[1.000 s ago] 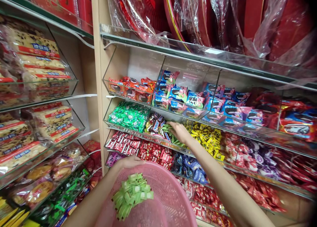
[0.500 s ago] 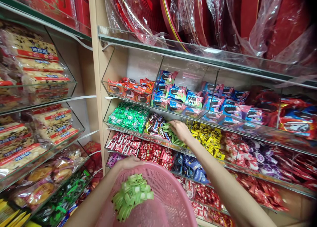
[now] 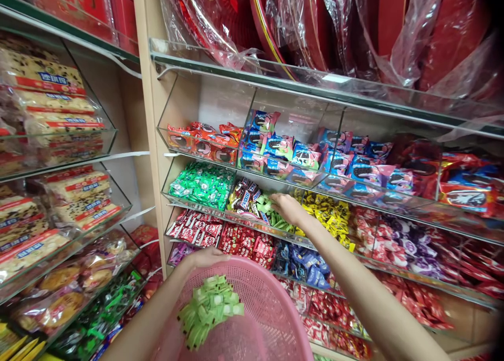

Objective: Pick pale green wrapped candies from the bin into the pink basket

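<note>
My left hand grips the far rim of a pink plastic basket that holds a heap of light green wrapped candies. My right hand reaches into a clear shelf bin, fingers curled down onto the light green candies there. Whether it has any in its grasp is hidden. Brown chocolate bars lie just left of it, yellow candies just right.
Clear acrylic bins hold bright green packets, red wafer bars, blue cookie packs and purple sweets. Red boxes in plastic wrap fill the top shelf. Wrapped cakes fill the glass shelves on the left.
My right hand has shifted slightly within the light green candy bin. The view has drifted a little to the right. My left hand and the basket have stayed put.
</note>
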Motion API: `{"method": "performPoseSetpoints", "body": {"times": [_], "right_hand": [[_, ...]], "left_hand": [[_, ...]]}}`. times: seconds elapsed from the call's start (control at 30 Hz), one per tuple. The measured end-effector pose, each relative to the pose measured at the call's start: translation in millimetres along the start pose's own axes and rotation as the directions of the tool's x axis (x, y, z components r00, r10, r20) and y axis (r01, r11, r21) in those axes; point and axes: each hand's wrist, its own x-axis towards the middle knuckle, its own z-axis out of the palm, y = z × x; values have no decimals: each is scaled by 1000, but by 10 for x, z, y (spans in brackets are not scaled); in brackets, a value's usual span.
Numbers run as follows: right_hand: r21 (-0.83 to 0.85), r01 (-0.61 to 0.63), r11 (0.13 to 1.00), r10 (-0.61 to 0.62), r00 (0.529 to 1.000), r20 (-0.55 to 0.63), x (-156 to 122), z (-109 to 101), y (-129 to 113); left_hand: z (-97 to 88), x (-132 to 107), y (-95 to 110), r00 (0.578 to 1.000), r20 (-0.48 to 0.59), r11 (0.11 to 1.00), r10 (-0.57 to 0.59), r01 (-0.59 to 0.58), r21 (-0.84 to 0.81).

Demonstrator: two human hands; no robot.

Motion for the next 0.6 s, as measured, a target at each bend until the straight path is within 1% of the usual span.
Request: {"method": "performPoseSetpoints", "body": {"times": [0.17, 0.37, 0.5, 0.6], "right_hand": [[-90, -5, 996, 11, 997, 71, -26, -44, -55], [-153, -23, 988, 41, 992, 115, -29, -12, -153], [-142, -25, 989, 42, 992, 115, -15, 15, -148], [-75, -20, 997, 26, 996, 85, 17, 29, -85]], "left_hand": [[-26, 64, -151, 1000, -1, 1000, 7, -7, 14], [-23, 66, -127, 1000, 13, 1000, 9, -9, 18], [-18, 64, -108, 1000, 12, 1000, 19, -19, 9], [-20, 60, -98, 1000, 9, 1000, 21, -21, 17]]}}
